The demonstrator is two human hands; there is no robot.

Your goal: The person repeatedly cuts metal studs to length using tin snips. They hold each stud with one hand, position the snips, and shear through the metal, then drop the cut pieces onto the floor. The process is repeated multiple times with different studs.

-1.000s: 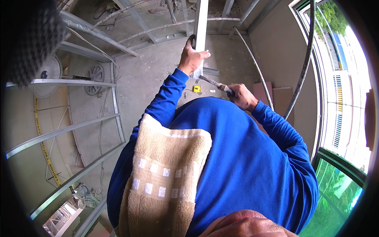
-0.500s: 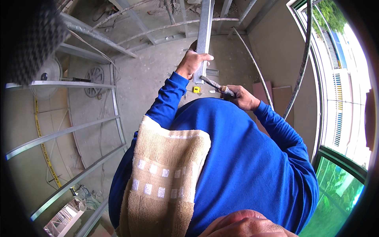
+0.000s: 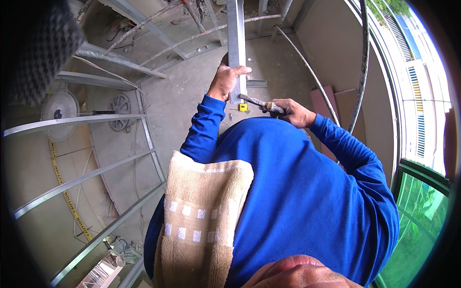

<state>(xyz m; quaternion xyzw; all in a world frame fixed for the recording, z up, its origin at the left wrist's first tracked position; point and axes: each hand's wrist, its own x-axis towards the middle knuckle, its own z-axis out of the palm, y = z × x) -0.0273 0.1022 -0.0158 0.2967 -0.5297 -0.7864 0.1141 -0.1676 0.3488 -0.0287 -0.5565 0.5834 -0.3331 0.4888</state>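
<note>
Shirt (image 3: 297,192) plain blue; towel (image 3: 206,189) tan, crossed by two rows of whitish squares. Metal channel (image 3: 234,41) silver-grey with one bright white side, tape measure (image 3: 243,107) yellow. Floor (image 3: 187,98) mottled grey, window pane (image 3: 414,218) green, barrier tape (image 3: 68,201) yellow with black lettering.

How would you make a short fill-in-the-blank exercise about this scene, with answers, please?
The left hand grips a metal channel, and that arm's sleeve is ____.
The right hand holds a tool, and the green window pane is on the person's ____ side.
The tape measure is mostly ____.

Missing words: blue; right; yellow.
</note>
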